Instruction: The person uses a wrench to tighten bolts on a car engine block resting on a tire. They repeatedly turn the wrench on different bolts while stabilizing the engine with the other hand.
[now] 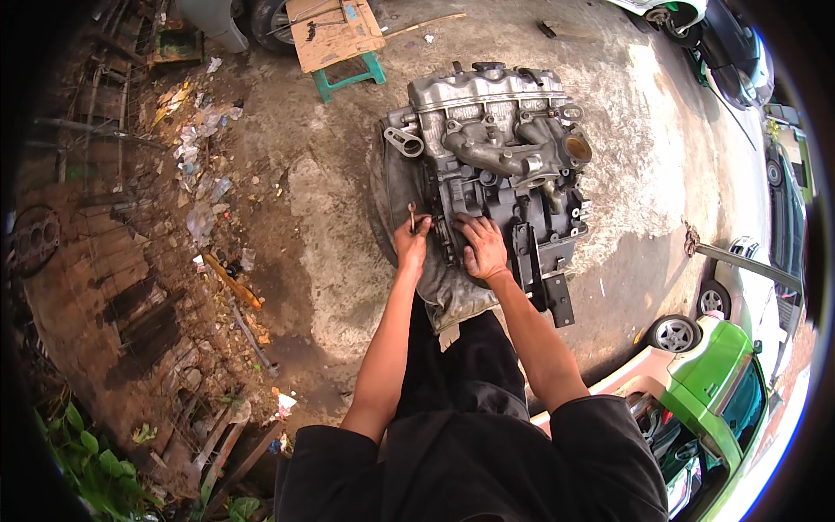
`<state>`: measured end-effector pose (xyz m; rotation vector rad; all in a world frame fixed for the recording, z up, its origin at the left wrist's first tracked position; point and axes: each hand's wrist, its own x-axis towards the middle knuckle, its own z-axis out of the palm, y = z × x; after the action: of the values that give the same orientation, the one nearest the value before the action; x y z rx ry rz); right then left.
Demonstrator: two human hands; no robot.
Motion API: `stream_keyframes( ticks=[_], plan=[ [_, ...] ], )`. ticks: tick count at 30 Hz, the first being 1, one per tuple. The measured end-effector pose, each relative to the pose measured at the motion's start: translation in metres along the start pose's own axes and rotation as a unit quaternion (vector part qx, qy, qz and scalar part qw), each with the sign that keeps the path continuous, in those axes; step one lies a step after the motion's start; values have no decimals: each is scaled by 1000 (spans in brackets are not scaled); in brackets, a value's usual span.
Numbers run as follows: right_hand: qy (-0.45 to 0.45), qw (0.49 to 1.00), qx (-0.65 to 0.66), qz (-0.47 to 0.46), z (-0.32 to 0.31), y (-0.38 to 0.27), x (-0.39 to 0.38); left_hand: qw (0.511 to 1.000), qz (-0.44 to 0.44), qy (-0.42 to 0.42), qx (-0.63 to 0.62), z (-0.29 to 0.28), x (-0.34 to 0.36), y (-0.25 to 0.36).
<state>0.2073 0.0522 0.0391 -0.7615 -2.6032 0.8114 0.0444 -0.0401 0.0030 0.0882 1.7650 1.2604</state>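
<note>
The left hand [412,241] pinches a small wrench [412,213] beside the engine [487,91], apparently for fine control. The right hand [485,247] rests on the engine's near left portion, presumably for steadiness; whether it grasps anything cannot be determined. The engine sits on a grey sheet [457,297], probably for protection; no lettering is legible on it.

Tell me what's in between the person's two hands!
In the head view, a dark edge of the engine lies between the left hand and the right hand.
</note>
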Motion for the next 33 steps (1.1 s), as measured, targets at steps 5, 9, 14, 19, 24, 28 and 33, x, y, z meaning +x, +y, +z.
stream_keyframes(
  ticks=[5,9,14,19,24,28,33],
  plan=[
    [5,1000,8,1,0,-2,1,1000,-6,16,10,4,-4,-2],
    [5,1000,4,2,-1,-2,1,1000,-14,16,8,6,-6,0],
    [4,1000,8,4,-1,-3,0,1000,15,14,4,8,-2,1],
    [10,1000,2,-3,0,-2,0,1000,20,18,12,11,0,1],
    [13,1000,-6,-1,2,-1,-1,999,23,44,11,15,1,4],
    [10,1000,-10,-2,3,0,-1,991,39,72,104,19,1,8],
    [13,1000,-11,-4,3,0,-1,993,52,77,69,20,-3,8]
  ],
)
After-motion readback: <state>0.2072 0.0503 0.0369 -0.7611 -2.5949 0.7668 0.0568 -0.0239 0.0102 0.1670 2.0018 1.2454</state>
